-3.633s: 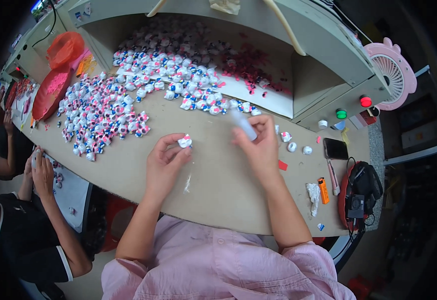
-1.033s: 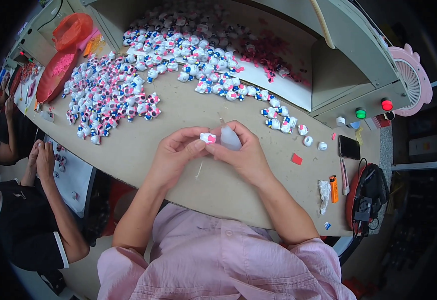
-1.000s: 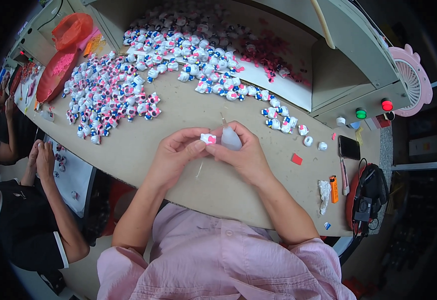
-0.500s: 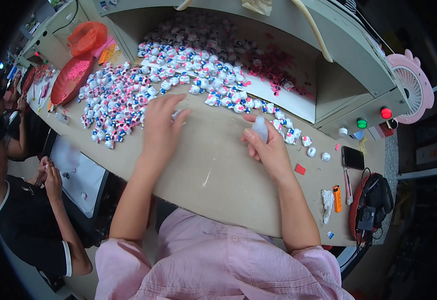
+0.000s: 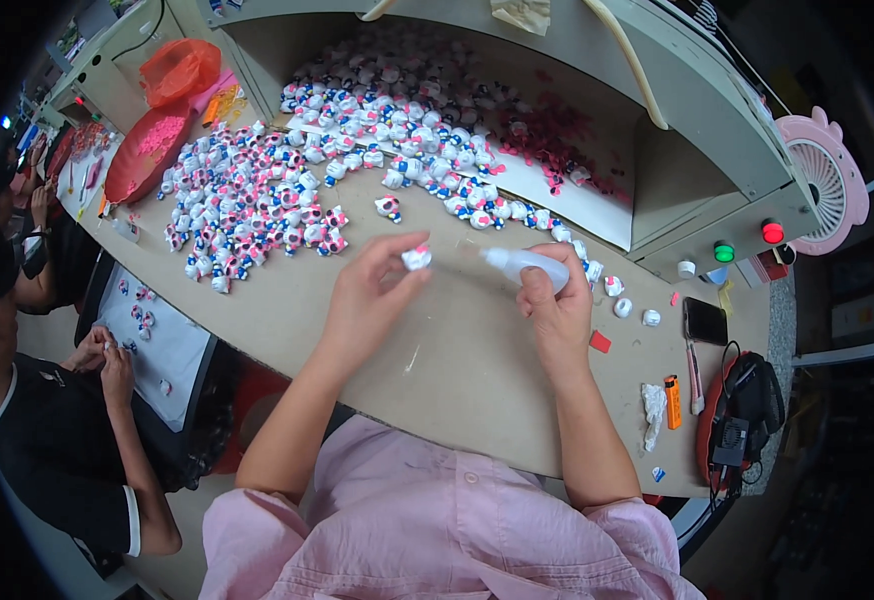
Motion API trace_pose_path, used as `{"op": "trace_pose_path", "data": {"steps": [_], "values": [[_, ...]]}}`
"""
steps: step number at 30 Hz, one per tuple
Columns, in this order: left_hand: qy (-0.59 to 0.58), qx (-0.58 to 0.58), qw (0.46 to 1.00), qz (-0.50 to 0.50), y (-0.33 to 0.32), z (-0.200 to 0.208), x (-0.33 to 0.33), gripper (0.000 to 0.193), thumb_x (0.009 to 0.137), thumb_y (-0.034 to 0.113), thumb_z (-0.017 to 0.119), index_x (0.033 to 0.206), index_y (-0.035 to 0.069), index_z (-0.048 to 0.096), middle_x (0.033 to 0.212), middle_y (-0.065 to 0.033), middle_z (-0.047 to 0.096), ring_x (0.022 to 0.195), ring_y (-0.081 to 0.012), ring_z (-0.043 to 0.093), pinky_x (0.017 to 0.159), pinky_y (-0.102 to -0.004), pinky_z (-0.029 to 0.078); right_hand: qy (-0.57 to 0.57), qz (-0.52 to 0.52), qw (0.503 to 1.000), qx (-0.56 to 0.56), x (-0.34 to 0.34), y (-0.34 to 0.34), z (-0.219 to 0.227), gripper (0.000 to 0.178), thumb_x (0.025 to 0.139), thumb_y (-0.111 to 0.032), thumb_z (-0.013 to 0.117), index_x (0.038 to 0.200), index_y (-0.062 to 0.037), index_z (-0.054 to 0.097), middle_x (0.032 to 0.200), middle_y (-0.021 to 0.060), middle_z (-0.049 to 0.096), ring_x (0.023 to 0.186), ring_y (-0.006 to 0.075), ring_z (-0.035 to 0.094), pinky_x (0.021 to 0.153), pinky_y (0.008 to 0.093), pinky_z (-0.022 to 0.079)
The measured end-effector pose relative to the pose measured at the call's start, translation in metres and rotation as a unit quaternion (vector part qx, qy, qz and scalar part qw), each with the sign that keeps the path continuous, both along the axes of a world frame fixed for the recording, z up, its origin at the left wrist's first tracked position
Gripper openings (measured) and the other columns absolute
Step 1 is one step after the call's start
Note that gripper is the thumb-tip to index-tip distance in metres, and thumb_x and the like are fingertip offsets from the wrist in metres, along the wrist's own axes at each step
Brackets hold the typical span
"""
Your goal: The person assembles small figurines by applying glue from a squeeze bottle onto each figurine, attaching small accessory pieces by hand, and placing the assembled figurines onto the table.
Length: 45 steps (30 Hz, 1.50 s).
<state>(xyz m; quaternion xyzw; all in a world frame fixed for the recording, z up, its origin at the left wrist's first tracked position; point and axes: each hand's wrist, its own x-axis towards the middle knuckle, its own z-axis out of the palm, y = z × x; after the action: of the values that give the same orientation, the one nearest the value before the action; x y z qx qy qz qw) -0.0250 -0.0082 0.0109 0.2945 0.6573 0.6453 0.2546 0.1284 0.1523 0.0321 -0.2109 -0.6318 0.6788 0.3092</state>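
My left hand (image 5: 372,295) holds a small white figurine (image 5: 417,258) pinched between thumb and fingertips, above the middle of the table. Wrapped in the fingers of my right hand (image 5: 559,315) is a translucent white squeeze bottle (image 5: 532,266), tilted almost flat. Its nozzle points left toward the figurine, with a gap between them. Beyond my left hand, one white, blue and pink figurine (image 5: 388,208) lies apart from the large pile of similar figurines (image 5: 247,190).
More figurines and pink pieces fill the grey open-fronted cabinet (image 5: 692,195). A red bowl of pink pieces (image 5: 147,155) stands far left. On the right lie a phone (image 5: 705,320), an orange lighter (image 5: 673,402) and a red-and-black pouch (image 5: 742,410). Another person (image 5: 67,440) works at left.
My left hand has come away from the pile, right and nearer, with the figurine. The bottle has swung from upright to nearly level. A lone figurine now shows beyond my left hand.
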Motion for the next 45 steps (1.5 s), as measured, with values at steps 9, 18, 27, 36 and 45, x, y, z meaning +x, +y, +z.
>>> {"op": "trace_pose_path", "data": {"steps": [9, 18, 27, 36, 45], "values": [[0.021, -0.013, 0.999, 0.031, -0.018, -0.019, 0.019, 0.045, 0.089, 0.000, 0.068, 0.133, 0.004, 0.059, 0.125, -0.0083, 0.057, 0.103, -0.0154, 0.061, 0.086, -0.0282, 0.058, -0.027, -0.019, 0.920, 0.391, -0.002, -0.027, -0.001, 0.036, 0.075, -0.018, 0.086, 0.098, -0.0034, 0.062, 0.086, 0.0098, 0.066, 0.074, 0.0236, 0.065, 0.063, 0.0340, 0.051], [0.002, -0.002, 0.999, 0.033, -0.018, -0.018, 0.021, 0.045, 0.087, -0.002, 0.068, 0.131, 0.004, 0.060, 0.121, -0.0086, 0.057, 0.101, -0.0155, 0.062, 0.084, -0.0275, 0.060, -0.015, -0.016, 0.912, 0.410, -0.009, -0.033, -0.008, 0.040, 0.072, -0.020, 0.088, 0.098, -0.0043, 0.062, 0.085, 0.0108, 0.065, 0.073, 0.0279, 0.063, 0.062, 0.0363, 0.050], [0.011, -0.006, 1.000, 0.024, -0.017, -0.017, 0.020, 0.045, 0.087, -0.004, 0.068, 0.131, 0.004, 0.061, 0.120, -0.0081, 0.057, 0.100, -0.0144, 0.061, 0.082, -0.0265, 0.060, -0.009, -0.009, 0.908, 0.418, -0.012, -0.033, -0.010, 0.039, 0.072, -0.021, 0.087, 0.097, -0.0041, 0.062, 0.083, 0.0108, 0.064, 0.072, 0.0277, 0.062, 0.061, 0.0363, 0.050], [-0.009, 0.000, 1.000, 0.024, -0.017, -0.017, 0.019, 0.042, 0.088, -0.002, 0.068, 0.129, 0.004, 0.062, 0.120, -0.0088, 0.059, 0.100, -0.0142, 0.062, 0.082, -0.0268, 0.060, -0.019, 0.003, 0.906, 0.423, -0.010, -0.031, -0.009, 0.038, 0.073, -0.023, 0.087, 0.094, -0.0036, 0.063, 0.081, 0.0103, 0.063, 0.071, 0.0278, 0.061, 0.060, 0.0366, 0.049], [-0.064, 0.002, 0.998, 0.020, -0.018, -0.021, 0.018, 0.038, 0.090, 0.001, 0.068, 0.127, 0.003, 0.061, 0.107, -0.0085, 0.067, 0.098, -0.0135, 0.066, 0.082, -0.0279, 0.059, -0.010, -0.005, 0.911, 0.411, -0.010, -0.031, -0.010, 0.039, 0.072, -0.022, 0.087, 0.096, -0.0037, 0.062, 0.083, 0.0108, 0.064, 0.072, 0.0277, 0.061, 0.061, 0.0363, 0.050]]}}
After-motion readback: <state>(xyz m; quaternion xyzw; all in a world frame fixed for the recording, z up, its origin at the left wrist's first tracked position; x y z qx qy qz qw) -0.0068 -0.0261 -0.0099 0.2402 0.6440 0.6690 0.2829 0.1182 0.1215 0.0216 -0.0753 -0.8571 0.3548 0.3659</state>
